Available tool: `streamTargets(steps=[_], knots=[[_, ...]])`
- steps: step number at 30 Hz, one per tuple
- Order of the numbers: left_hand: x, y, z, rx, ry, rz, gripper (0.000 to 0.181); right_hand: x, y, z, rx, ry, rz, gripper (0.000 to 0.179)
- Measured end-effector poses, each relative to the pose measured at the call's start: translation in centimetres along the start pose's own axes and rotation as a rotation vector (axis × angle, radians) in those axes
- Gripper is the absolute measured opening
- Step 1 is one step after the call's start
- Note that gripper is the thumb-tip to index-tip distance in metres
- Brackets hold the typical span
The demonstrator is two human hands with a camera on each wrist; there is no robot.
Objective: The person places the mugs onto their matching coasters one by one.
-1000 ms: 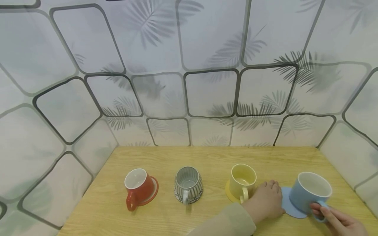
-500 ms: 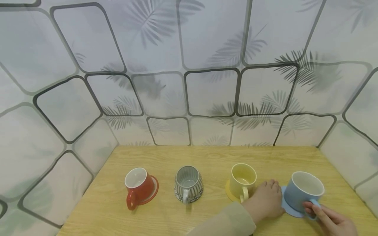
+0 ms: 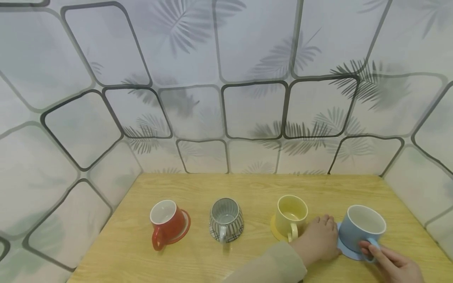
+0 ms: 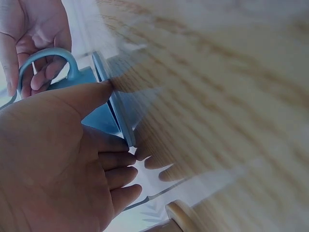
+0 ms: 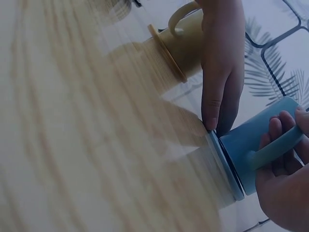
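At the right of the head view, a blue mug (image 3: 359, 230) with a pale inside stands over a round blue coaster (image 3: 348, 251). A thin dark line shows between mug base and coaster in the right wrist view. My right hand (image 3: 396, 261) grips the mug's handle (image 5: 277, 147) between thumb and fingers. My left hand (image 3: 318, 237) lies beside the coaster, fingers fairly straight. In the left wrist view, its thumb and forefinger touch the coaster's edge (image 4: 116, 104). Just left of that hand is a yellow mug (image 3: 291, 216) on a yellow coaster (image 3: 277, 232).
A red mug (image 3: 166, 222) sits on a red-rimmed coaster (image 3: 185, 226) at the left. A grey striped mug (image 3: 226, 220) on a checked coaster (image 3: 231, 239) stands between red and yellow. The wooden table (image 3: 255, 188) meets a leaf-patterned wall covering (image 3: 253, 110).
My right hand has moved left with the blue mug, bringing it further over the blue coaster. The left hand has stayed in place.
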State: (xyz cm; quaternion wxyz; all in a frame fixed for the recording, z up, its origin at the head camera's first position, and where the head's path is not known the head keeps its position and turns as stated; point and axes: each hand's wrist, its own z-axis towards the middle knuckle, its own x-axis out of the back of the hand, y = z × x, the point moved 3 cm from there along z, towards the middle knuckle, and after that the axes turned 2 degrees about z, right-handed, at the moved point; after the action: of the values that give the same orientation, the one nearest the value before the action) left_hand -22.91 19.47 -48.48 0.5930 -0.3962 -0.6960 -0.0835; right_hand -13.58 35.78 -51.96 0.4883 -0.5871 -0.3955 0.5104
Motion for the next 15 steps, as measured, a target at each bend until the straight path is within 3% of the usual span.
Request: streamTargets(steps=[5,11,15], knots=[[-0.01,-0.01,-0.02,-0.003,0.012,-0.007,0.073,0.13,0.22,0.11,-0.024,-0.036,-0.105,0.038],[-0.18,0.08,0.13,-0.008,0.018,0.010,0.073,-0.20,0.39,-0.07,0.005,-0.104,-0.019,0.041],[-0.21,0.01,0.22,-0.012,0.033,0.012,0.074,-0.17,0.37,-0.14,-0.029,-0.080,-0.060,0.042]])
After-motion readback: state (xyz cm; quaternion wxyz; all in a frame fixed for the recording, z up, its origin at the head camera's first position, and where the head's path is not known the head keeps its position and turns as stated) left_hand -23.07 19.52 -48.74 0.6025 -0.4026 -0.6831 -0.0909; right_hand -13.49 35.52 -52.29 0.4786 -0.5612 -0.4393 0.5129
